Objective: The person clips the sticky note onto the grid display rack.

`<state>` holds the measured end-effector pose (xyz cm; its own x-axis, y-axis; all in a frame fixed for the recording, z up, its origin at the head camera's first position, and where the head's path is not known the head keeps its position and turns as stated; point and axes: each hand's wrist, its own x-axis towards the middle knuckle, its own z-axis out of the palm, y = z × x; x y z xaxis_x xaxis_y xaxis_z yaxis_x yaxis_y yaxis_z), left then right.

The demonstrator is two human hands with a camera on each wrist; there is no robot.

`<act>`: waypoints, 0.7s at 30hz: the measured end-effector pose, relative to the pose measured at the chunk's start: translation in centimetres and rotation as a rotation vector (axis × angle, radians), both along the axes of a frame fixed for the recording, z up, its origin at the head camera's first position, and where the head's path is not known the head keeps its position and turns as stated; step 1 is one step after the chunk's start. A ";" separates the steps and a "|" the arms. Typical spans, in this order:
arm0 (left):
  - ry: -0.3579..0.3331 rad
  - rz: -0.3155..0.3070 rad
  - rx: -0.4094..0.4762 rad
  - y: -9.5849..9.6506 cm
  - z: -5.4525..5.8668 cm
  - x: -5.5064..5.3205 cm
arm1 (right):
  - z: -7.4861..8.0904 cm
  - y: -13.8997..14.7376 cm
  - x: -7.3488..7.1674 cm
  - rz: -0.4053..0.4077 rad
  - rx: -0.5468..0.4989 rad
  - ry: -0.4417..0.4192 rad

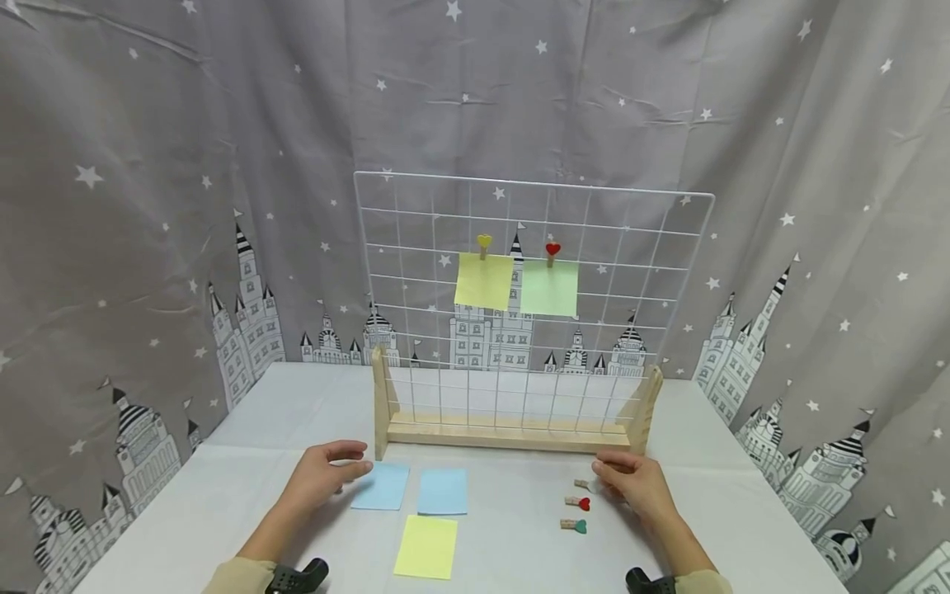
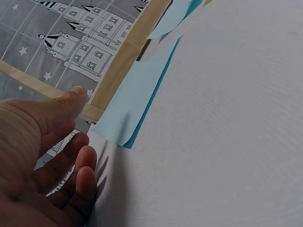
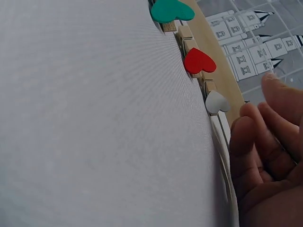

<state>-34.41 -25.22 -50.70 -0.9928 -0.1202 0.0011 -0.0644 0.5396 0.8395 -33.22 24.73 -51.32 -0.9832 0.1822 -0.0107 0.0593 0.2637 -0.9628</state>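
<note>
My left hand [image 1: 326, 472] hovers by the left edge of a blue sticky note [image 1: 382, 487], its fingers loosely bent around nothing. A second blue note [image 1: 442, 492] lies to the right, with a yellow note [image 1: 426, 547] in front of it. On the other side, my right hand [image 1: 634, 483] is beside a small clothespin with a white heart [image 3: 217, 102]. Its relaxed fingers hold nothing in the right wrist view. Clothespins with a red heart [image 1: 578, 503] and a green heart [image 1: 574, 525] lie in a row nearer the front.
Behind the notes stands a white wire grid [image 1: 519, 388] in a wooden base [image 1: 505, 437]. A yellow note [image 1: 484, 282] and a light green note [image 1: 549, 289] hang on it from heart clothespins. A grey castle-print curtain [image 1: 297, 124] encloses the white table [image 1: 512, 536].
</note>
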 end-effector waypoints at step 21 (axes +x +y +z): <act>0.081 -0.015 -0.200 0.9 -0.8 0.4 | -0.6 -0.1 0.4 0.090 0.288 0.007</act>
